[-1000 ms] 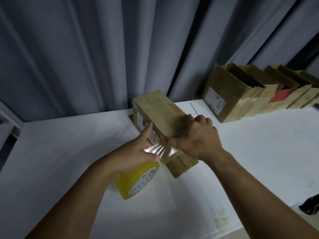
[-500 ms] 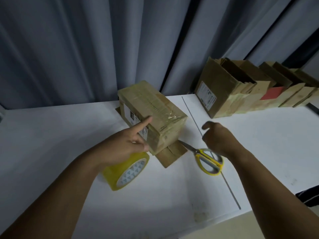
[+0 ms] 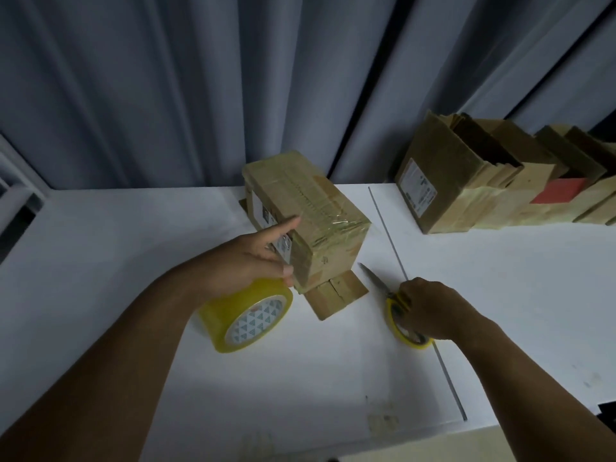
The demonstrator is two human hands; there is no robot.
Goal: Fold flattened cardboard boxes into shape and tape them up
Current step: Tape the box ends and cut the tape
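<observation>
- left hand point(image 3: 246, 261) grips the tape roll point(image 3: 253, 323), index finger straight out against the box point(image 3: 320, 208)
- right hand point(image 3: 430, 308) fingers curl over the scissors point(image 3: 390, 305) handle, right of the box

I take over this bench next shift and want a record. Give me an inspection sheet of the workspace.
Surface: white table, a thin dark line across it, faint stains near the front edge.
Job's things: taped cardboard box on a flat cardboard piece; yellow tape roll; scissors lying right of the box.
Clutter: dark object at right edge, cannot tell what.
Hands: left hand holds the tape roll, forefinger against the box; right hand grips the scissors' yellow handles.
Cables: nothing seen.
Surroundings: grey curtains; row of open boxes at right rear.
</observation>
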